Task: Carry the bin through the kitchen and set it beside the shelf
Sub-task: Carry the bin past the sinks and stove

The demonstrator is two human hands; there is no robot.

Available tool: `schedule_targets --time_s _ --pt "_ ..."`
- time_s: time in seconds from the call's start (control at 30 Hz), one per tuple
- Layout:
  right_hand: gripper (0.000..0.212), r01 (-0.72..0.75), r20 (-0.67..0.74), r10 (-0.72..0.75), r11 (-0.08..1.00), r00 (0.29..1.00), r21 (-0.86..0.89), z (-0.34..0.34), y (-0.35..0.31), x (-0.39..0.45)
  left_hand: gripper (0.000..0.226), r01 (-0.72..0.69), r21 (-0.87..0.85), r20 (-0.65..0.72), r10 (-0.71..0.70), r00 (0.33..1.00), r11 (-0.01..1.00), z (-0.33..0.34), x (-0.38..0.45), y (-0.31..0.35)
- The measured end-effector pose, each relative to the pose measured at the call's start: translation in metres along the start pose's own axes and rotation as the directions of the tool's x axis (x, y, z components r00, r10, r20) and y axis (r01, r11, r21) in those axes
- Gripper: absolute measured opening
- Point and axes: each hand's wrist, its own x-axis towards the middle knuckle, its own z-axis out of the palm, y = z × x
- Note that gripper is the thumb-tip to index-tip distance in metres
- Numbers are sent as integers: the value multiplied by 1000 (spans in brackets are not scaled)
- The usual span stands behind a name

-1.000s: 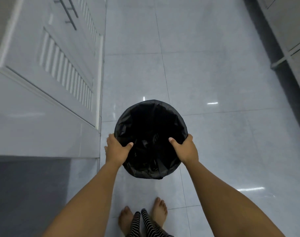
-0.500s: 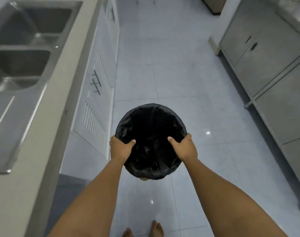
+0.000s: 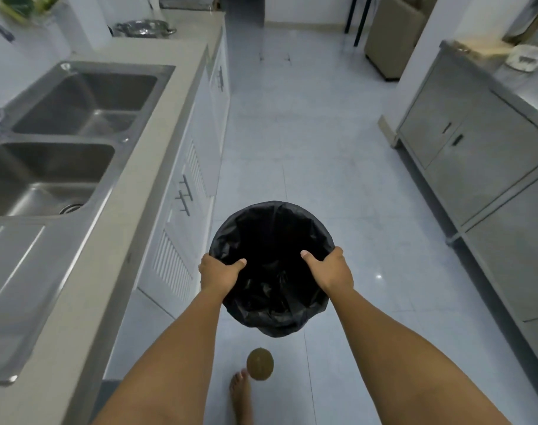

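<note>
Black plastic liner covers the round bin (image 3: 270,240), one bin only, held clear of the pale tiled floor (image 3: 323,148) in the aisle. Head view: left hand (image 3: 218,273) and right hand (image 3: 330,271) each clamp the near rim, thumbs inside, on opposite sides; bin hangs upright, just ahead of both. Two hands, equally near. Open floor runs straight ahead between the white counter cabinets (image 3: 185,210) and the steel cabinet (image 3: 476,167). No shelf identifiable. One brown round object (image 3: 260,363) lies below the bin.
</note>
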Motion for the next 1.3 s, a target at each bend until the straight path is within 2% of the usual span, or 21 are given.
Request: schedule_targets --time_s 0.13,0.33,0.67,0.83,0.93,1.3 --pt "89 -14 14 15 1000 1000 -22 7 -34 42 88 32 -3 9 -32 999 999 4 40 30" --pt "91 -34 0 34 999 999 2 14 -86 105 90 2 31 54 -3 999 1000 11 116 85" --pt "92 -53 -6 53 998 999 40 8 -154 239 116 -103 60 142 94 985 993 59 267 161" --pt "90 -53 22 53 998 998 17 -7 -197 322 105 -66 57 120 58 991 996 86 307 232" --pt "91 -55 35 55 999 998 0 -22 -227 381 112 -47 51 120 41 992 998 109 344 278" --pt "87 -23 48 23 1000 999 -13 -46 -324 556 92 -45 13 75 44 996 999 170 471 407"
